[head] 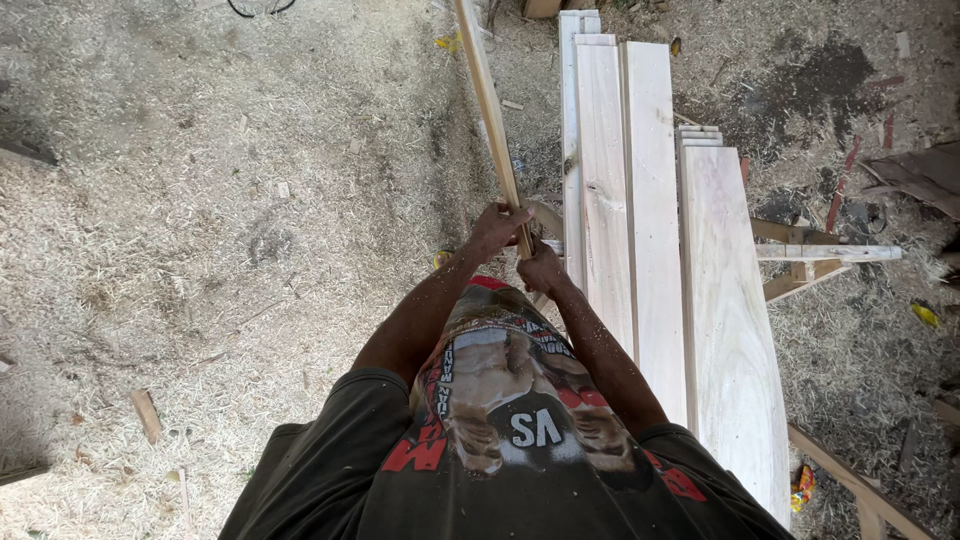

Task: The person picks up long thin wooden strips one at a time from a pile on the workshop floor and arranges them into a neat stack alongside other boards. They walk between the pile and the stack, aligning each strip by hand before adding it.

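We gripped the long thin pale wooden strip [490,110] at frame centre, left hand [495,230] and right hand [540,268] fingers closed around it; its far end could swing into the stacked pale planks [650,200].

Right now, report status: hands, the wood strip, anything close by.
Left hand and right hand both gripping thin wood strip. Strip angled up and away. Stacked pale boards at right; sawdust floor.

One view only — a head-worn camera looking almost straight down over the person's chest, close to the arms, facing forward along the pale planks [650,230] toward the sawdust-covered ground [220,220] — nothing shared.
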